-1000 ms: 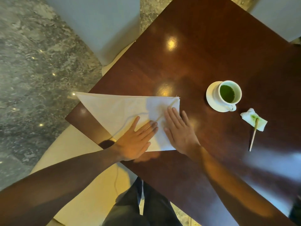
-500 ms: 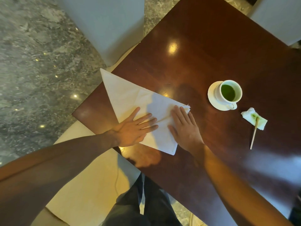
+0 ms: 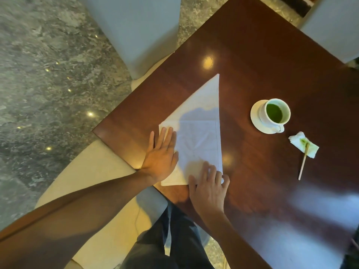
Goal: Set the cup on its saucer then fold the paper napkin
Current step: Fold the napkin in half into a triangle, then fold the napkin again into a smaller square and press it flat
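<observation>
Paper napkin (image 3: 200, 133): white, thin and soft-looking, folded into a long triangle with a stitched-looking embossed line just inside its right edge; it lies flat on the bench, its sharp tip pointing away from the person.
Bench (image 3: 252, 55): dark reddish-brown wood, glossy, with round light reflections on it.
Cup (image 3: 275, 113): white, round, glazed, part full of a bright green liquid; it sits on its saucer, handle toward the person.
Saucer (image 3: 255, 117): white, round, well apart from the napkin to its right.
Stained tissue (image 3: 303, 144): small crumpled white piece with a green blot, near the saucer.
Stick (image 3: 303, 164): thin, pale wood, its top end lying on the tissue.
Writing: none that can be read.
Left hand (image 3: 161, 158): spread flat, fingers straight, pressing the napkin's left edge.
Right hand (image 3: 209, 187): fingers bent, pressing down on the napkin's near right corner; holding nothing.
Floor (image 3: 48, 74): grey mottled stone, polished.
</observation>
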